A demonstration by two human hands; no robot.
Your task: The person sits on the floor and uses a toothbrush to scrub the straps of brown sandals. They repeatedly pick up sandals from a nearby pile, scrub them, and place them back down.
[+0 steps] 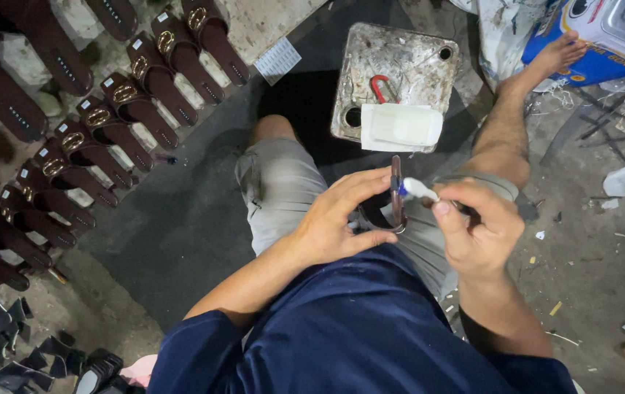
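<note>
Floor [181, 241]: dark, littered at the right of the frame. Sandals [101, 117]: brown with gold buckles, laid in diagonal rows across the upper left. Metal block [393, 73]: scuffed, upper centre, between the person's knees; a white folded pad [402, 125] lies on its near edge beside a red hook [379, 87]. Left hand [338, 222]: centre frame, above the lap, fingers curled around a brown strap [396, 197], held upright. Right hand [476, 226]: just right of it, thumb and fingers pinched on a small white-tipped tool [418, 190] touching the strap.
</note>
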